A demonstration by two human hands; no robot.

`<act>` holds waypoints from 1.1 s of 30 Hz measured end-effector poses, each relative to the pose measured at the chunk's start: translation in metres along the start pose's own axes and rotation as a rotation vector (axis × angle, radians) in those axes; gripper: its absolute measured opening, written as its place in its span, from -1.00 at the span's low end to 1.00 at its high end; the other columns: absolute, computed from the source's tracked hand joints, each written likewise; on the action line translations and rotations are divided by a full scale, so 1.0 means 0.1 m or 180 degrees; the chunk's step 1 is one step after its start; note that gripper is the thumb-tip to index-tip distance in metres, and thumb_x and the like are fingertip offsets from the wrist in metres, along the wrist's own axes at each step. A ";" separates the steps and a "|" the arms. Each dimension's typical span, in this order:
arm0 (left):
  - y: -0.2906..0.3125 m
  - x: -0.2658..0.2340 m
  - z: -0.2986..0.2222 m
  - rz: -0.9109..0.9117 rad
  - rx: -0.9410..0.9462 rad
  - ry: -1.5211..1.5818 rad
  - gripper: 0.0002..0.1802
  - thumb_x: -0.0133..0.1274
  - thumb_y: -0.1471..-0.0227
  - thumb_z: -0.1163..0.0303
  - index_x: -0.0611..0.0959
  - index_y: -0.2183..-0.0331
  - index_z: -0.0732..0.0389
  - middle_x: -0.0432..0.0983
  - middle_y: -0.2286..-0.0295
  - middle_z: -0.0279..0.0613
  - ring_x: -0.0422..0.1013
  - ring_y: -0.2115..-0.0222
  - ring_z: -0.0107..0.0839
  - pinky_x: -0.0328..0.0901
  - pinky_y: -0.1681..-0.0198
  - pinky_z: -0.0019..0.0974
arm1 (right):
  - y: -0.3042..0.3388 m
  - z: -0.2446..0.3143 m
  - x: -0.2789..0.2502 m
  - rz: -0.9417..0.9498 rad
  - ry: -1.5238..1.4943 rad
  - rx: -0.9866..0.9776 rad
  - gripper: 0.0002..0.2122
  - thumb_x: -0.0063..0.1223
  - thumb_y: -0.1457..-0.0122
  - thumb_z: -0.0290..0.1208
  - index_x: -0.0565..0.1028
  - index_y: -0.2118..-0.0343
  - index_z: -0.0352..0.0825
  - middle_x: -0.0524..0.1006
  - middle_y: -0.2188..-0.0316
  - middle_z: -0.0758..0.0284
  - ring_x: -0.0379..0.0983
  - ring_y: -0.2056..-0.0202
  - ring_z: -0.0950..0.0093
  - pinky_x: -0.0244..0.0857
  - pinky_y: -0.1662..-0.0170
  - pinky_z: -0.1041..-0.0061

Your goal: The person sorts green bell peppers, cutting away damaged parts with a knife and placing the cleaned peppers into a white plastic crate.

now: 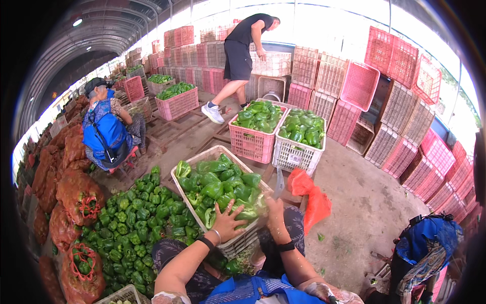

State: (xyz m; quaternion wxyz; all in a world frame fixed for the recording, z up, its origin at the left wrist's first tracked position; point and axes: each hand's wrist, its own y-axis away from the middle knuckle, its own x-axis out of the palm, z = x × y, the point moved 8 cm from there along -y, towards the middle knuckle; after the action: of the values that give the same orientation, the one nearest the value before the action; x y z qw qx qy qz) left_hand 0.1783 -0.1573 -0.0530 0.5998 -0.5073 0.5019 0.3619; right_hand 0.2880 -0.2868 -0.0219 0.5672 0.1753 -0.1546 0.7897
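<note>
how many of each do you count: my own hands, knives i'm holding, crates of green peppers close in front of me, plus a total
Hands: 2, your left hand and right hand
Knife: 1, in the right hand
Filled crates: 3, the nearest crate, then a pink crate and a white crate beyond it
Total: 6

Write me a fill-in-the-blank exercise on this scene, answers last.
1. The person's right hand grips a metal-bladed ____.
2. The left hand touches green bell ____ in an off-white, rectangular plastic crate.
3. A crumpled orange-red bag lies to the ____ of that crate.
4. The standing person's short-sleeved shirt is ____.

Missing words: knife; peppers; right; black.
</note>
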 end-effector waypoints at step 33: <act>3.65 -0.99 0.88 -0.3069 -0.3721 0.1241 -0.83 0.12 0.13 0.45 0.65 0.37 0.23 0.57 0.41 -0.09 0.49 0.40 -0.21 0.36 0.27 -0.23 | 0.02 1.28 0.58 -0.0391 -0.0382 -0.1345 -0.68 -0.01 -0.17 -0.36 0.45 0.05 -0.41 0.37 0.58 0.42 0.22 0.64 0.63 0.17 0.56 0.63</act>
State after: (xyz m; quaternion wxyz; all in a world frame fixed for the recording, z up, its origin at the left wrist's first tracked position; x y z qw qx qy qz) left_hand -0.1688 0.0171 -0.0480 0.2273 -0.9573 0.0503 0.1714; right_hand 0.2819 -0.2952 0.1178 0.6281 0.1085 -0.3391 0.6919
